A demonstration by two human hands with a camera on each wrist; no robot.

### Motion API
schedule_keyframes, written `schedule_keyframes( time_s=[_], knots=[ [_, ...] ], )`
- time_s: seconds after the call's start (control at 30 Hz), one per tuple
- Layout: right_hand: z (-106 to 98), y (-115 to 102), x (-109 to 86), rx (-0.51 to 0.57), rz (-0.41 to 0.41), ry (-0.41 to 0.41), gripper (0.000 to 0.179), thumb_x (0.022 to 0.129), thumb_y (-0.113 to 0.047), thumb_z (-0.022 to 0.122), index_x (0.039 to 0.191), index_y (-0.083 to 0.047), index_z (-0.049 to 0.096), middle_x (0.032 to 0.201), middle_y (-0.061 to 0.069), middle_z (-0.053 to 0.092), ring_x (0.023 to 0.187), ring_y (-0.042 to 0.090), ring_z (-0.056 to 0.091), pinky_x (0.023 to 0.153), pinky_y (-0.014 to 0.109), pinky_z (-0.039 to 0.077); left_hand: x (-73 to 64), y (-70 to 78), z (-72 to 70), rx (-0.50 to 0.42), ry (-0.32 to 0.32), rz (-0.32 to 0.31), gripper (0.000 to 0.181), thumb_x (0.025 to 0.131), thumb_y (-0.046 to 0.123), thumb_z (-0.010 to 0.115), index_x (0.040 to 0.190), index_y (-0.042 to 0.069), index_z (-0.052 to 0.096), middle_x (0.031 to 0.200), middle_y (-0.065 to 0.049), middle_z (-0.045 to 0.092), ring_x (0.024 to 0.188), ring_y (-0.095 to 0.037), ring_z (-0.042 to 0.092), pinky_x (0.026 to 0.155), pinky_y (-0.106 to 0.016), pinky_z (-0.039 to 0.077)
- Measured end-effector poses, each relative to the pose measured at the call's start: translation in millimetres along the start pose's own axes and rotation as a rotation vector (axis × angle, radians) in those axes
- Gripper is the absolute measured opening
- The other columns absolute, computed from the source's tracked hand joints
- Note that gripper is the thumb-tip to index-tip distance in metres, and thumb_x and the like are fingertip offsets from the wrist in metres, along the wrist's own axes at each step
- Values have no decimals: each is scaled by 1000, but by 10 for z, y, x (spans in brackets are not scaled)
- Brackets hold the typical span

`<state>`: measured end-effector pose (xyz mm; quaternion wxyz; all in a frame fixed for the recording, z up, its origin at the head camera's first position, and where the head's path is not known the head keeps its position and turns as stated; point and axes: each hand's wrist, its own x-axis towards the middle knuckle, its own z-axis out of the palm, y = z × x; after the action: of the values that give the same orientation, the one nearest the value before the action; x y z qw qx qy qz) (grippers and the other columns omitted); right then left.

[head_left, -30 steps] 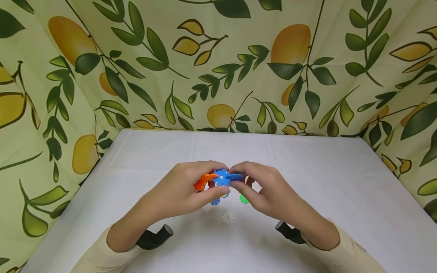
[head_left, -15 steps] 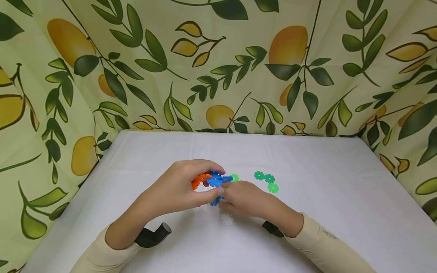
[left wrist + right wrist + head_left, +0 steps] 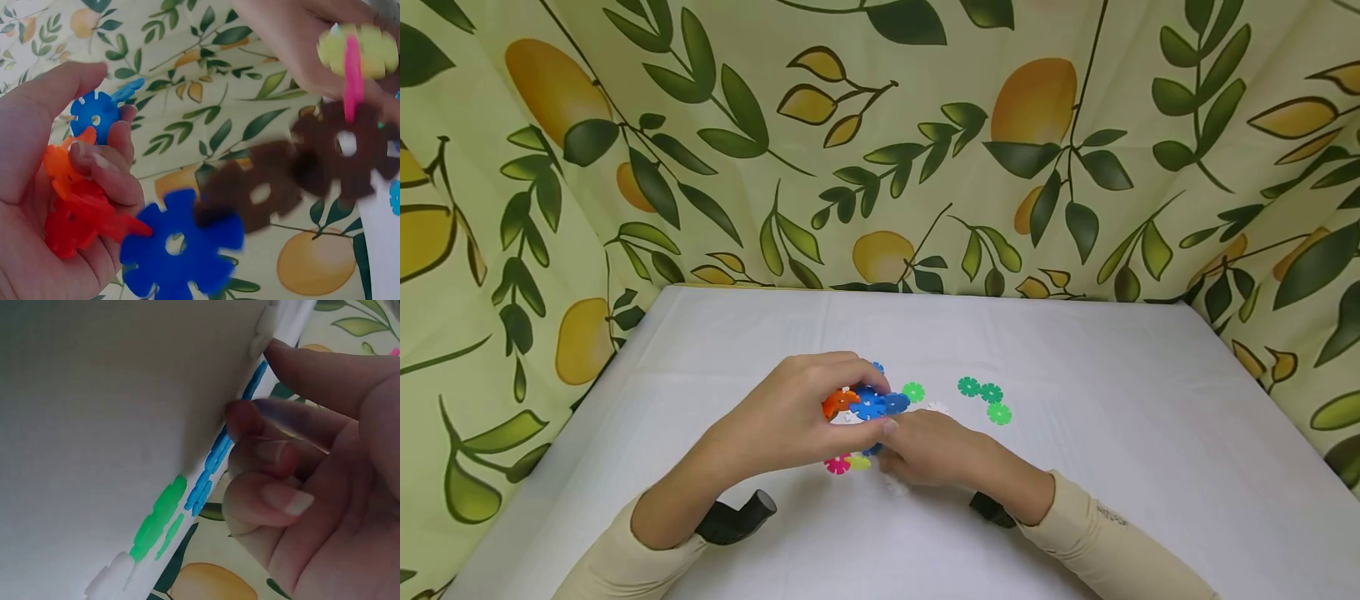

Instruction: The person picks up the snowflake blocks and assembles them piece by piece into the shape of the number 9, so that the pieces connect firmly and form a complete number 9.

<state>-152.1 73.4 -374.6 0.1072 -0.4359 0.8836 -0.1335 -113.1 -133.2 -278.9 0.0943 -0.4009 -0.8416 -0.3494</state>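
My left hand (image 3: pixel 805 408) holds a chain of notched, interlocking plastic discs above the table. In the left wrist view, light blue, orange (image 3: pixel 59 165) and red (image 3: pixel 65 231) discs lie within its curled fingers. A dark blue disc (image 3: pixel 206 240), two brown discs, a pink disc (image 3: pixel 352 75) and a yellow disc (image 3: pixel 381 50) trail off from them. My right hand (image 3: pixel 936 446) is down at the table beside the chain, its fingertips hidden in the head view. In the right wrist view, its bent index finger reaches a blue disc (image 3: pixel 255 381), and the thumb tip is by a white disc (image 3: pixel 264 331).
Several green discs (image 3: pixel 992 392) lie to the right on the white-covered table (image 3: pixel 1112 358). A light green disc (image 3: pixel 913 392) and a white disc (image 3: pixel 937 407) are beyond the right hand, another white disc (image 3: pixel 897 485) near it. Fruit-patterned cloth (image 3: pixel 737 200) surrounds the table.
My right hand has let go of the chain's blue end and moved down to the table discs. The left hand keeps its grip; the chain has turned slightly, its pink and yellow discs now showing.
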Motion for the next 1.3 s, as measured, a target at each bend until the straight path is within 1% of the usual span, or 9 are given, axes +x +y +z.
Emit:
schedule_keyframes(
  time_s=[0.1, 0.27, 0.5, 0.73, 0.87, 1.0, 1.13, 1.23, 1.3],
  knots=[
    [13, 4, 12, 26, -3, 6, 23, 91, -16, 74, 111, -13, 63, 74, -8, 53, 71, 10, 54, 64, 23, 47, -2, 3, -5, -22, 19, -9, 23, 88, 26, 79, 106, 14, 72, 98, 11, 67, 87, -3, 61, 74, -23, 55],
    [17, 1, 35, 95, 2, -22, 23, 87, -11, 79, 104, -14, 63, 91, -8, 60, 83, 8, 57, 76, 23, 50, -6, 5, -15, -135, 39, -32, 21, 94, 23, 73, 111, 12, 70, 102, 11, 67, 91, -6, 63, 76, -27, 57],
    [5, 4, 37, 181, 56, -92, 28, 84, -9, 81, 95, -16, 56, 78, -10, 51, 72, 7, 51, 63, 21, 47, -4, 0, -29, -250, 43, -47, 17, 98, 15, 67, 115, 12, 67, 103, 8, 65, 89, -12, 62, 72, -30, 57],
    [-82, 36, 5, 203, -41, -82, 16, 90, -14, 77, 89, -17, 61, 70, -12, 53, 64, 4, 50, 60, 20, 46, -3, 26, -35, -306, 59, -137, 14, 103, 16, 58, 116, 12, 63, 90, 2, 58, 66, -16, 60, 59, -31, 55],
    [-258, 71, -71, 199, -100, 83, 7, 91, -10, 74, 90, -13, 68, 74, -11, 62, 66, 3, 56, 63, 20, 51, 2, 17, -28, -353, 126, -166, 14, 103, 13, 56, 114, 11, 64, 86, -1, 57, 61, -17, 58, 55, -32, 54],
    [-493, 85, -195, 209, -173, 397, 10, 88, -5, 77, 96, -10, 73, 85, -7, 71, 73, 3, 61, 65, 21, 54, 13, -4, -24, -377, 227, -197, 14, 101, 10, 57, 111, 8, 66, 89, -3, 61, 69, -21, 62, 62, -34, 57],
    [-672, 38, -312, 219, -291, 690, 16, 87, -1, 77, 100, -9, 73, 90, -6, 69, 77, 5, 59, 65, 20, 52, 16, -16, -27, -387, 292, -188, 10, 99, 6, 60, 105, 7, 68, 91, -2, 64, 77, -23, 66, 70, -35, 59],
    [-737, -26, -366, 169, -376, 823, 9, 94, -12, 72, 102, -8, 72, 92, -3, 68, 78, 8, 59, 66, 19, 51, 19, -18, -18, -360, 326, -154, 8, 97, 6, 64, 100, 7, 71, 92, 1, 65, 81, -20, 65, 71, -34, 58],
    [-754, -69, -387, 119, -405, 866, 16, 99, -21, 66, 102, -6, 71, 93, -1, 69, 78, 10, 61, 65, 19, 51, 19, -16, -2, -338, 345, -129, 6, 95, 7, 67, 97, 8, 73, 92, 2, 66, 82, -18, 64, 70, -33, 58]
  ],
)
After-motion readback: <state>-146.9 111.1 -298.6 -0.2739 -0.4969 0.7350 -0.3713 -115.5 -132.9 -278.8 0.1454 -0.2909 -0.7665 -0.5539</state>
